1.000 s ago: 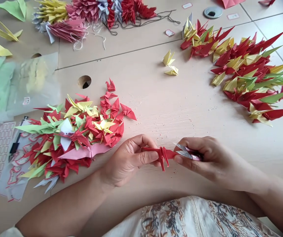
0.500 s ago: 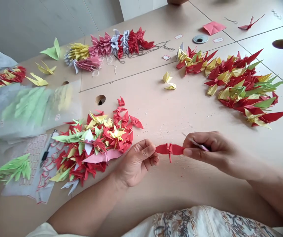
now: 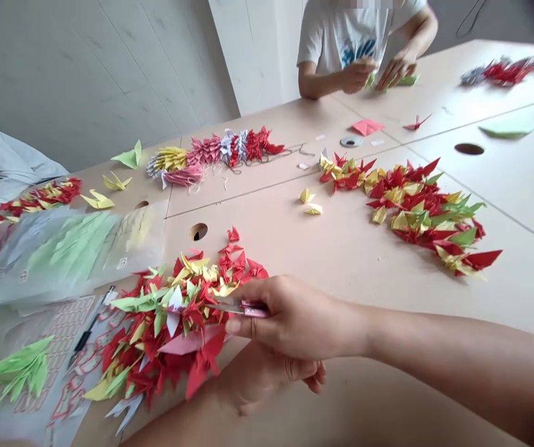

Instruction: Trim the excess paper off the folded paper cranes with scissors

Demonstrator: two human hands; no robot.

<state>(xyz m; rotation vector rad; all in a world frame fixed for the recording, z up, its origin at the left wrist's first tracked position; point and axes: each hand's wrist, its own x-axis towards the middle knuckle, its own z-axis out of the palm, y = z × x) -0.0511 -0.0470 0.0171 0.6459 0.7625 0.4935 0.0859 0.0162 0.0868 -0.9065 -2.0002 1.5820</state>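
Note:
My right hand (image 3: 285, 316) is closed around a small pink-handled tool (image 3: 254, 308) with a thin metal blade, over the right side of a heap of folded paper cranes (image 3: 155, 329). The cranes are mostly red, with yellow, green, white and pink ones among them. A red crane (image 3: 205, 360) lies at the heap's front edge, just left of my right fingertips. My left hand (image 3: 271, 379) is beneath the right one, partly covered by it and blurred. Its visible fingers are curled; whatever may be in them is hidden.
Another pile of cranes (image 3: 425, 211) lies at right, near two yellow pieces (image 3: 311, 202). Plastic bags (image 3: 71, 248), a pen (image 3: 90, 329) and green cranes (image 3: 20, 372) are at left. Strung cranes (image 3: 215, 152) lie farther back. Across the table, a person (image 3: 360, 49) handles green paper.
My right hand has moved left to the heap, crossing over my left hand. The red crane stretched between both hands is no longer there. The view has tilted up, showing a person opposite.

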